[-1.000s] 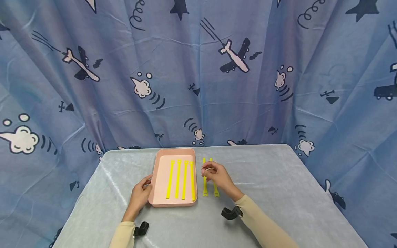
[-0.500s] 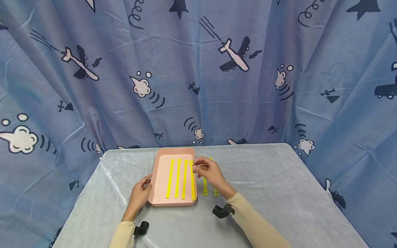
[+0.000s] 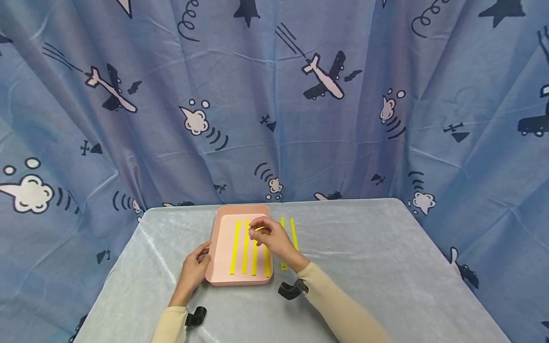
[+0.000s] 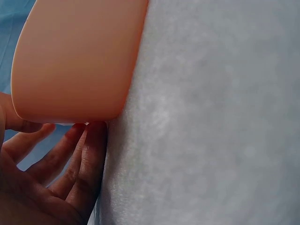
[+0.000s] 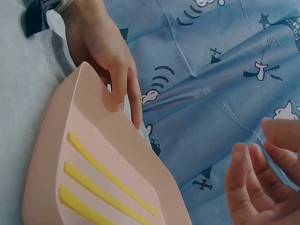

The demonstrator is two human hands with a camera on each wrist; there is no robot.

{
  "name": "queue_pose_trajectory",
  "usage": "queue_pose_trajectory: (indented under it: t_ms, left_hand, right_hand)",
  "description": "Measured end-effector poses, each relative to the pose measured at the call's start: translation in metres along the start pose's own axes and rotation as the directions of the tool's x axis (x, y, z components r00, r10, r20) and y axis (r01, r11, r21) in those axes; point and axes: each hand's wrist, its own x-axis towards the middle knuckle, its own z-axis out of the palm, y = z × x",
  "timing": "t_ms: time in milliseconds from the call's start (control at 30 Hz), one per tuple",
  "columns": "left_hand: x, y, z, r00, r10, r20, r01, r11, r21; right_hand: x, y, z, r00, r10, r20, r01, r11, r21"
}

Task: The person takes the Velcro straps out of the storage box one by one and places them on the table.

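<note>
A shallow pink tray [image 3: 220, 257] stands on the table in the head view, several flat yellow straps [image 3: 235, 247] with slotted ends lying lengthwise inside. My left hand [image 3: 194, 269] is at its left side; in the left wrist view, the straightened fingertips [image 4: 96, 129] touch the outer wall. Over the tray's right half is my right hand [image 3: 274, 238], hiding parts of the straps there. The right wrist view shows its fingers [image 5: 238, 168] loosely bent, apart from the thumb, with nothing visible between them. Two more yellow straps [image 3: 293, 231] lie right of the tray, partly behind the right hand.
A grey cloth-covered table [image 3: 364, 267] extends on both sides of the tray. Behind its far edge hangs a blue patterned curtain [image 3: 240, 157]. Each wrist wears a black camera mount [image 3: 293, 289].
My right hand has moved left, from over the straps on the table to over the tray. My left hand and the straps have stayed in place.
</note>
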Motion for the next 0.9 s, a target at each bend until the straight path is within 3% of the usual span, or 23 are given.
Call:
queue_pose_trajectory:
  t_ms: [267,433,733,900]
  left_hand:
    - [0.0,0.0,0.0,1.0,-0.006,0.001,0.006,1.0,-0.008]
    - [0.0,0.0,0.0,1.0,-0.005,0.003,0.005,1.0,-0.009]
    - [0.001,-0.001,0.0,1.0,-0.001,0.002,0.001,1.0,-0.01]
    - [0.002,-0.001,0.001,1.0,0.001,-0.012,-0.001,1.0,-0.008]
  right_hand:
    - [0.013,0.0,0.015,1.0,-0.026,0.014,0.027,0.999,-0.03]
    - [0.02,-0.002,0.023,0.998,-0.048,0.04,0.054,0.989,-0.139]
    - [0.034,-0.001,0.031,0.99,-0.043,0.132,0.089,0.926,-0.368]
    - [0.042,0.001,0.033,0.969,-0.079,0.235,0.187,0.857,-0.48]
